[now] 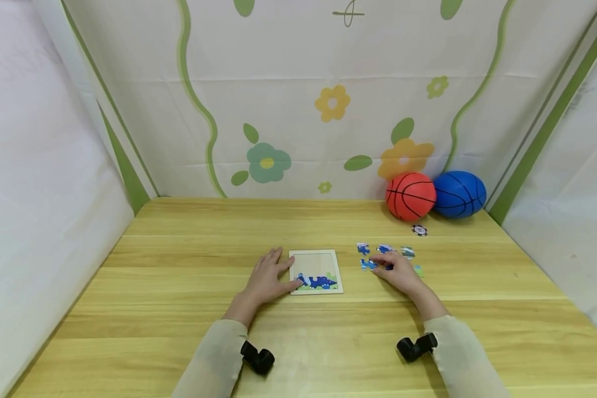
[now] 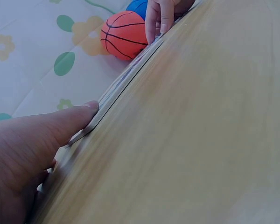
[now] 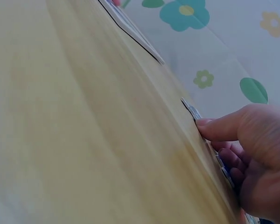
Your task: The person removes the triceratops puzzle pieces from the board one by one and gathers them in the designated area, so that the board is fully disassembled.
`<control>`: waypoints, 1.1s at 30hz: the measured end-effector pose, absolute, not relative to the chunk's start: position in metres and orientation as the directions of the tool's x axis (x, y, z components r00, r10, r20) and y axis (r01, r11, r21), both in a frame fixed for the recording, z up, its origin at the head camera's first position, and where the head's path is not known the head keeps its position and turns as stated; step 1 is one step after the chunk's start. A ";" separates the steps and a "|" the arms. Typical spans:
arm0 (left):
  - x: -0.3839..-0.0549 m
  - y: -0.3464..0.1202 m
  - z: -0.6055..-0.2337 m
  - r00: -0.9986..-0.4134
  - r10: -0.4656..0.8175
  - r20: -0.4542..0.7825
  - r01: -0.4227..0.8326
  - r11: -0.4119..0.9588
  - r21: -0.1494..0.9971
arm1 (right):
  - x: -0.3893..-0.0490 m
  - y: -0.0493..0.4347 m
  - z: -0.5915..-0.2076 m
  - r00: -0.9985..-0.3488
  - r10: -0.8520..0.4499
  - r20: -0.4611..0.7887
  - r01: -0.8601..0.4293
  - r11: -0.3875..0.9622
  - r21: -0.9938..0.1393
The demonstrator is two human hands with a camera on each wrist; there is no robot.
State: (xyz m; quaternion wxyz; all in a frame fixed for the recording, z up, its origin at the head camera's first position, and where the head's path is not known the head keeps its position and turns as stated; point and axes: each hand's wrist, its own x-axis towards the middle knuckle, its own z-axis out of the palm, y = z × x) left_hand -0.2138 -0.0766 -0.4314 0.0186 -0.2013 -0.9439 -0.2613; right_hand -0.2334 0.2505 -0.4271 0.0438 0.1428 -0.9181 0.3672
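A square puzzle board (image 1: 314, 262) with a pale rim lies on the table, its lower part filled with blue and green pieces. My left hand (image 1: 267, 281) rests at its left side, thumb and fingers spread, the thumb (image 2: 79, 122) lying on the rim. To the board's right, my right hand (image 1: 400, 272) pinches a blue jigsaw piece (image 1: 367, 265) at its edge between thumb and fingertips. In the right wrist view the thumb (image 3: 219, 128) presses that piece's near end, low on the tabletop. Part of the loose pieces is hidden under the right hand.
Several loose jigsaw pieces lie around the right hand, among them a blue one (image 1: 362, 249) and a greenish one (image 1: 407, 252). Behind them are a round chip-like disc (image 1: 420, 230), a red ball (image 1: 410, 197) and a blue ball (image 1: 460, 194) near the fabric backdrop (image 1: 288, 121).
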 end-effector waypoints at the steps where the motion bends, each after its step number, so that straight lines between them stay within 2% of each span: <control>1: -0.214 -0.077 -0.431 -0.918 0.370 0.140 0.390 0.783 0.484 | -0.233 0.250 -0.426 -0.957 -0.232 0.176 -0.289 0.693 -0.661; 12: -0.214 -0.076 -0.430 -0.917 0.372 0.143 0.393 0.783 0.481 | -0.235 0.252 -0.414 -0.965 -0.255 0.055 -0.221 0.688 -0.691; 20: -0.212 -0.075 -0.429 -0.924 0.341 0.174 0.381 0.773 0.508 | -0.225 0.231 -0.404 -0.969 -0.211 0.132 -0.240 0.651 -0.721; 27: -0.203 -0.062 -0.428 -0.898 0.406 0.171 0.432 0.732 0.526 | -0.210 0.196 -0.409 -0.945 -0.302 0.129 -0.288 0.574 -0.766; 33: -0.200 -0.053 -0.428 -0.890 0.437 0.127 0.438 0.745 0.504 | -0.205 0.183 -0.419 -0.906 -0.402 0.133 -0.359 0.562 -0.746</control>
